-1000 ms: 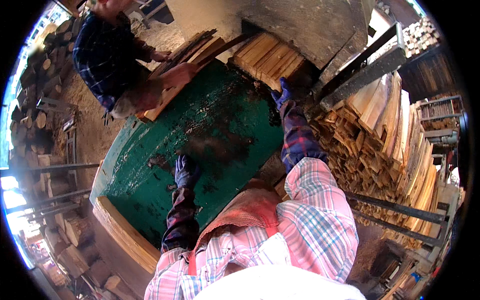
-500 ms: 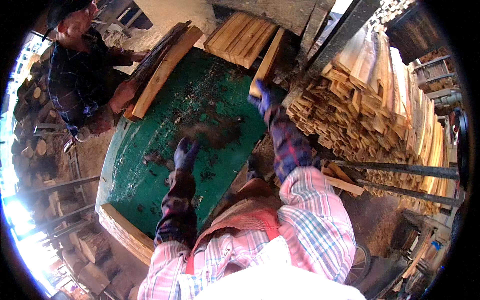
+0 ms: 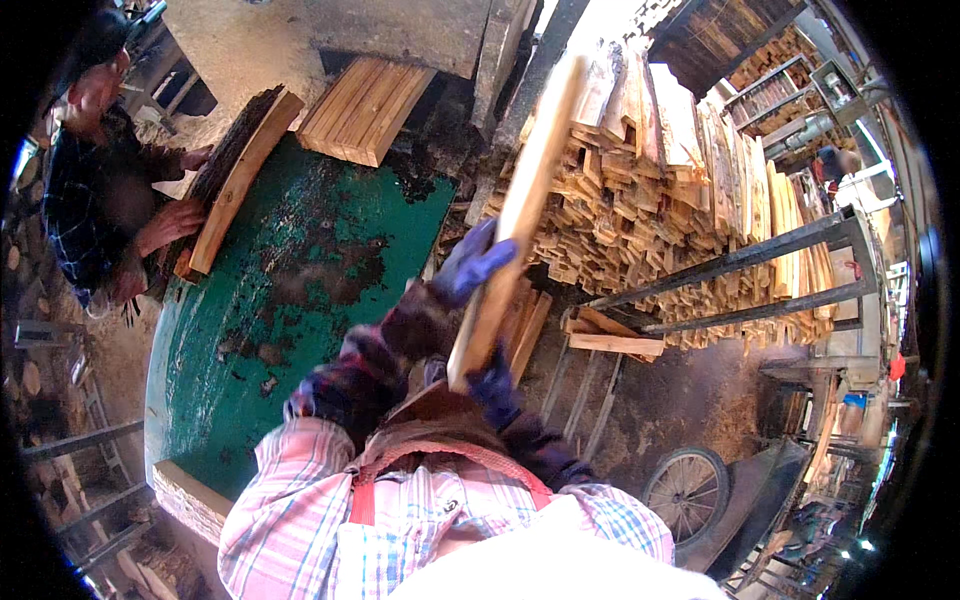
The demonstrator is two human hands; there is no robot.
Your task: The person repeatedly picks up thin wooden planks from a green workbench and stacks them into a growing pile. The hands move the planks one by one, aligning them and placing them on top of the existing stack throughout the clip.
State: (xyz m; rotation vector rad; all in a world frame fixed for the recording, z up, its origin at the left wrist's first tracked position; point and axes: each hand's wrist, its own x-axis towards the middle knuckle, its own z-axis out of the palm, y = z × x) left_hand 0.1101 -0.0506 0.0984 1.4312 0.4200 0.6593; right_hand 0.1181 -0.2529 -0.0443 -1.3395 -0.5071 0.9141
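A long pale wooden board [image 3: 531, 185] slants up and away in front of my body, off the right edge of the green table [image 3: 300, 215]. My left hand [image 3: 474, 264], in a purple-blue glove, is closed on the board around its middle. Lower down, my right hand [image 3: 492, 388], in a dark glove, grips the near end; shadow hides part of its fingers. Other boards [image 3: 531, 325] lie just beyond the right hand, partly covered by the held one.
A co-worker [image 3: 100, 200] at the left holds a bark-edged slab [image 3: 240, 185] on the table. Planks [image 3: 365, 108] sit side by side at its far end. A large woodpile [image 3: 640, 190], metal rails [image 3: 740, 265] and a spoked wheel [image 3: 686, 492] stand to the right.
My right hand has brought the board from the table's far right corner back toward my body. My left hand has crossed from over the table onto the board. The view has swung right.
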